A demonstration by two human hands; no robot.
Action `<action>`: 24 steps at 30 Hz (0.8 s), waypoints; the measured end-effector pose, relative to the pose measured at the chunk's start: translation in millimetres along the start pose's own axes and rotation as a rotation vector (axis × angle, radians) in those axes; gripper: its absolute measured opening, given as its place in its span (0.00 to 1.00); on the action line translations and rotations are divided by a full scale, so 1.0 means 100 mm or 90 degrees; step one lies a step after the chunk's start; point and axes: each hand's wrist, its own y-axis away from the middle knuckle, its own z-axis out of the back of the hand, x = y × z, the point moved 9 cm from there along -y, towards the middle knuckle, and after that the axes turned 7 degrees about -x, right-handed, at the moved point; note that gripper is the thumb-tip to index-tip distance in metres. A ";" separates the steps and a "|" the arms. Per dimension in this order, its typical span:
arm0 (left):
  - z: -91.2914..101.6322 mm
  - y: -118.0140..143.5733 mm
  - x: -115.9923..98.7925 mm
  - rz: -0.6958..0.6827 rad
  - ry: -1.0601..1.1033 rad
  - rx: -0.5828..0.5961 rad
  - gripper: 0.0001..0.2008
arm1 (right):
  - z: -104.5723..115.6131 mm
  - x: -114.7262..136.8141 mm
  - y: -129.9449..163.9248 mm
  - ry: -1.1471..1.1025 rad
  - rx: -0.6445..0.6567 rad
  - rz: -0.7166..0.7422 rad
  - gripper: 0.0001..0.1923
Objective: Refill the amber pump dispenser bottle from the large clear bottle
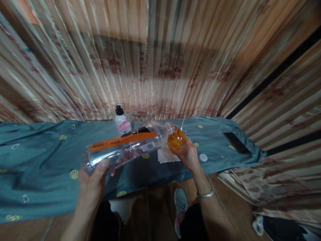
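Note:
A large clear plastic bottle (127,152) with an orange label lies tilted across the view, its neck pointing right. My left hand (94,177) is wrapped round its base end. My right hand (187,154) grips a small rounded amber container (176,139), and the bottle's mouth meets its upper edge. Whether the amber colour is liquid or the container itself, I cannot tell. Under the amber container lies a white paper tissue (169,157). To the right of my right hand is a round white cap (203,157).
A white bottle with a black cap (122,122) stands behind the large bottle. A thin white stick-like thing (184,122) rises behind the amber container. A dark phone (236,143) rests on the teal cloth (45,157) at right. Striped curtains (130,67) hang behind.

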 end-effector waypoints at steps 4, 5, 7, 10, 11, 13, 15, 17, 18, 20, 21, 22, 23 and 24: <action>0.02 -0.01 0.01 -0.002 0.005 -0.011 0.31 | 0.00 0.00 0.00 0.002 -0.007 -0.009 0.36; 0.02 -0.02 0.01 -0.002 0.004 -0.008 0.30 | 0.01 0.00 0.00 0.003 -0.006 -0.010 0.36; 0.02 -0.02 0.01 -0.003 0.003 -0.007 0.29 | 0.00 0.01 0.00 0.004 0.000 -0.007 0.36; 0.03 -0.01 0.01 -0.001 0.010 -0.011 0.29 | 0.00 0.03 0.00 0.007 0.005 0.000 0.35; 0.03 -0.01 0.01 0.000 0.012 -0.013 0.30 | 0.00 0.03 0.00 0.009 0.005 0.001 0.35; 0.03 -0.01 0.01 0.001 0.011 -0.015 0.31 | 0.00 0.03 0.00 0.015 -0.002 0.001 0.36; 0.03 0.00 0.00 0.001 0.008 -0.019 0.30 | 0.00 0.02 -0.01 0.018 -0.011 0.004 0.36; 0.02 0.00 -0.01 0.002 0.009 -0.020 0.30 | 0.01 0.02 -0.01 0.019 -0.017 0.009 0.36; 0.02 -0.01 -0.02 0.001 0.013 -0.020 0.30 | 0.01 0.02 -0.01 0.020 -0.016 0.010 0.36; 0.01 -0.01 -0.02 -0.003 0.014 -0.018 0.29 | 0.00 0.01 -0.01 0.024 -0.007 0.011 0.36; 0.02 -0.01 -0.02 -0.004 0.011 -0.016 0.29 | 0.00 0.01 -0.01 0.025 -0.003 0.011 0.36; 0.02 -0.01 -0.02 -0.006 0.007 -0.014 0.29 | 0.00 0.01 -0.01 0.026 -0.001 0.011 0.36; 0.03 -0.01 -0.02 -0.008 0.006 -0.011 0.29 | 0.00 0.01 -0.01 0.026 0.000 0.010 0.36; 0.03 -0.01 -0.01 -0.007 0.003 -0.009 0.29 | 0.01 0.02 -0.01 0.024 0.000 0.010 0.36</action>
